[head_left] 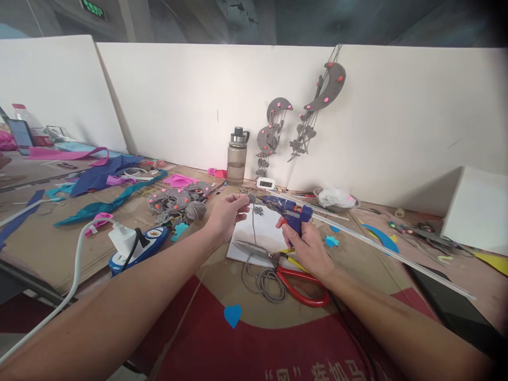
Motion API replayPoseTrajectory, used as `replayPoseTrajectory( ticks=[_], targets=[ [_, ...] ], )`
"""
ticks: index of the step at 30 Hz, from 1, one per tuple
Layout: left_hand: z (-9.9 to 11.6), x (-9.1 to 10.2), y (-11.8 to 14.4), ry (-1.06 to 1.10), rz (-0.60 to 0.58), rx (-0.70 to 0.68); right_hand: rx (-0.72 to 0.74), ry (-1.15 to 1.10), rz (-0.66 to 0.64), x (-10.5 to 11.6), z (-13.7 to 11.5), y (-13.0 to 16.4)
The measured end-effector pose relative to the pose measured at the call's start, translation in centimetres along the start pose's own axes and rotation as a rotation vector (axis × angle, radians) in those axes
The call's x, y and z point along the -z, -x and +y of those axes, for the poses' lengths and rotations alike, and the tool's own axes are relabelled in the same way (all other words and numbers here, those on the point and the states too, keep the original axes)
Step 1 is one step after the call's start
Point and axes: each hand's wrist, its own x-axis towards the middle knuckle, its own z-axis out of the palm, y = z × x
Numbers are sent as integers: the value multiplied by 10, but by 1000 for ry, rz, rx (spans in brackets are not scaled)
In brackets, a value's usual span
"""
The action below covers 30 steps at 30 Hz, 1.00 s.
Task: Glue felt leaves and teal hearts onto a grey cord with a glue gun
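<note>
Near the counter's middle, the right hand (pixel 307 246) is gripping the blue glue gun (pixel 286 210), aiming its nozzle at the grey cord (pixel 253 222) the left hand (pixel 227 214) is pinching steady.

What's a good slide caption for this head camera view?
Right hand aims a blue glue gun at grey cord pinched by the left hand, above red scissors.

Two bare arms reaching in from the bottom corners, meeting near the middle of the frame. Left hand (pixel 227 212) just left of centre, palm turned inward, fingers (pixel 241 201) pinched together at the tips. Right hand (pixel 307 248) just right of centre, a bit lower, knuckles up, fingers curled tight in a fist-like grip. Both forearms long and straight.
</note>
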Motion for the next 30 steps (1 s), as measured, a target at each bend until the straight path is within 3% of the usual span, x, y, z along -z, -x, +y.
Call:
replayPoseTrajectory(
  ticks=[30],
  targets=[
    [1,0,-1,54,-43,-3,54,192,26,-1,3,0]
  ],
)
